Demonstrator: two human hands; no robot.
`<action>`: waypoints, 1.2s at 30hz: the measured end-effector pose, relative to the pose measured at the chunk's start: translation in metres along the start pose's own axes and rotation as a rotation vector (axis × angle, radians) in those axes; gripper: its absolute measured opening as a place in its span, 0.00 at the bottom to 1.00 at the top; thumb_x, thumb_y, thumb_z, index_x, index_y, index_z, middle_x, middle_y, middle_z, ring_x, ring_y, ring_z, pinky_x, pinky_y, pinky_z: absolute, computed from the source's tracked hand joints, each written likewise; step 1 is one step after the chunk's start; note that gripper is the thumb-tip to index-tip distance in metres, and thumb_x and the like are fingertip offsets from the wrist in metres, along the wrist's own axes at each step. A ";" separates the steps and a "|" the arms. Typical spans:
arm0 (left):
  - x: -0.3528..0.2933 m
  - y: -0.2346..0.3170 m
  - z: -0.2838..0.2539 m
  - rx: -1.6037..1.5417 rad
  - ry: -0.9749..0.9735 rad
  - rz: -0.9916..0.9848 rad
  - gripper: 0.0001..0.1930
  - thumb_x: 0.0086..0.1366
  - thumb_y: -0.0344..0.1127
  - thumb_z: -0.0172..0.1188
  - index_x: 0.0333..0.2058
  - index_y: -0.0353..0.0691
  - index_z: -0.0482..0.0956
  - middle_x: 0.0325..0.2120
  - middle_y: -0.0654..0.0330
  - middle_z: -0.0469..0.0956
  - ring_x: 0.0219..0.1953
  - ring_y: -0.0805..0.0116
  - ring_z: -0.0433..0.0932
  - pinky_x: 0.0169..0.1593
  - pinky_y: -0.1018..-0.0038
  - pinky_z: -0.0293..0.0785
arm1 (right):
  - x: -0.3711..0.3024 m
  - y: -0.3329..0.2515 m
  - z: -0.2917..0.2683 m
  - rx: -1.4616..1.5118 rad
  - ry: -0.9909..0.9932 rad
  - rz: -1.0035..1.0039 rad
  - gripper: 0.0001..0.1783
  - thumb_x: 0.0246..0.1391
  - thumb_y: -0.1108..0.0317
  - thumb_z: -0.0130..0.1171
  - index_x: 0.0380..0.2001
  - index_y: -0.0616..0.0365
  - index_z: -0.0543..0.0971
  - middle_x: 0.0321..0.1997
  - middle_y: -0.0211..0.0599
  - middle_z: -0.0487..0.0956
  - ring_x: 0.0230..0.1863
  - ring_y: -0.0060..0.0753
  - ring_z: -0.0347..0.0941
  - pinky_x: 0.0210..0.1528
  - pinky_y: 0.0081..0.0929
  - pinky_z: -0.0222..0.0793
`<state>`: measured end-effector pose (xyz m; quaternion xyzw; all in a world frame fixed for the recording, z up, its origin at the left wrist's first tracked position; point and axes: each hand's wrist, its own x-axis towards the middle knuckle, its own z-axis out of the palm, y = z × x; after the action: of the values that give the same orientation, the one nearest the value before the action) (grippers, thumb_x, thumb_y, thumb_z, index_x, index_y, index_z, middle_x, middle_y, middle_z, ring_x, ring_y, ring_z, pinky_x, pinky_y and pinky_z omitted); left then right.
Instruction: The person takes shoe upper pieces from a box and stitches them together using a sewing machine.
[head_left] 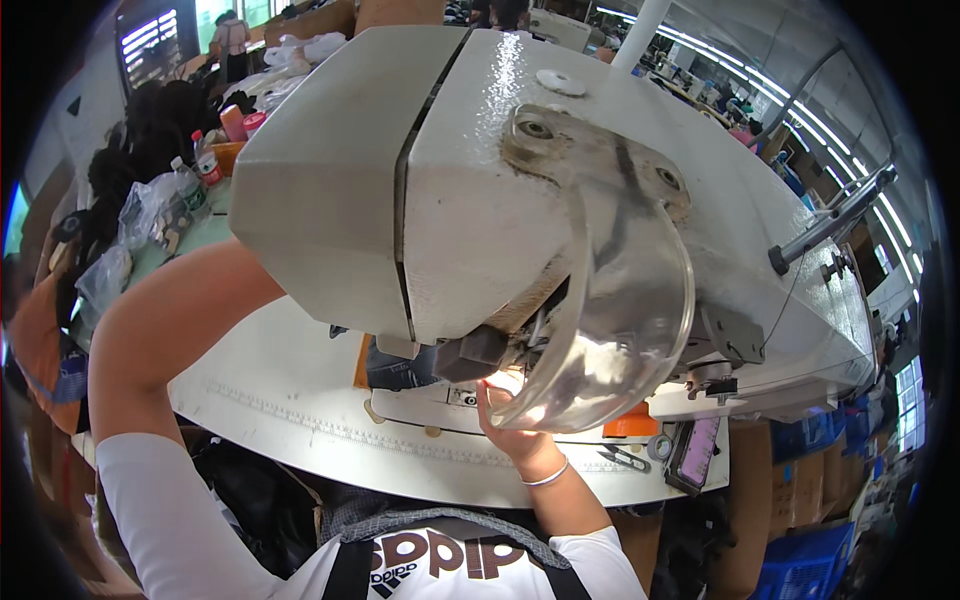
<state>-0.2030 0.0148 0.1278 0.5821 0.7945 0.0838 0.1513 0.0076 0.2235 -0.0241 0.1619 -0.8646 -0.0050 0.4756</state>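
Observation:
A large white industrial sewing machine head [480, 170] fills the middle of the view. My right hand [512, 428] reaches up under its clear curved guard [620, 340], fingers by the lit needle area; a white band circles the wrist. Whether the fingers hold anything is hidden by the guard. A piece of dark fabric [398, 366] lies under the machine on the white table [290, 390]. My left arm [180, 330], in a white sleeve, bends up behind the machine's left side, and that hand is hidden.
On the table's right end lie small snips [625, 460], a tape roll [658, 447], an orange object [630, 422] and a phone in a purple case [695, 452]. Bottles [186, 182] and plastic bags [140, 215] crowd the far left. Blue crates [800, 565] and cardboard boxes [805, 480] stand lower right.

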 end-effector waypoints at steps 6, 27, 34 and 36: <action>-0.005 -0.001 -0.004 0.006 -0.010 0.005 0.34 0.45 0.42 0.75 0.54 0.45 0.77 0.50 0.55 0.78 0.53 0.55 0.76 0.55 0.58 0.72 | -0.007 0.001 0.013 0.126 -0.052 0.088 0.13 0.47 0.74 0.67 0.17 0.54 0.73 0.25 0.37 0.78 0.23 0.38 0.77 0.25 0.33 0.73; -0.011 0.004 -0.002 0.001 -0.040 0.014 0.35 0.45 0.42 0.74 0.55 0.45 0.76 0.50 0.55 0.78 0.54 0.55 0.76 0.56 0.58 0.72 | -0.034 0.010 0.036 0.239 -0.013 0.128 0.07 0.53 0.75 0.61 0.37 0.58 0.80 0.37 0.38 0.79 0.30 0.36 0.78 0.33 0.33 0.76; -0.022 0.007 -0.003 0.022 -0.023 0.002 0.35 0.45 0.41 0.74 0.55 0.45 0.76 0.51 0.55 0.78 0.54 0.55 0.76 0.56 0.59 0.72 | -0.008 -0.034 -0.008 0.587 -0.079 0.247 0.12 0.55 0.75 0.63 0.44 0.64 0.81 0.33 0.43 0.83 0.32 0.40 0.82 0.38 0.27 0.77; -0.024 0.008 0.000 0.030 -0.018 0.003 0.35 0.45 0.41 0.74 0.55 0.45 0.76 0.51 0.54 0.77 0.54 0.55 0.76 0.56 0.59 0.72 | 0.002 -0.044 -0.002 0.944 -0.380 0.453 0.20 0.58 0.69 0.63 0.54 0.61 0.77 0.49 0.47 0.80 0.42 0.41 0.81 0.46 0.28 0.75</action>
<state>-0.1890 -0.0051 0.1342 0.5862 0.7935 0.0667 0.1494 0.0205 0.1819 -0.0282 0.1634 -0.8569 0.4560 0.1762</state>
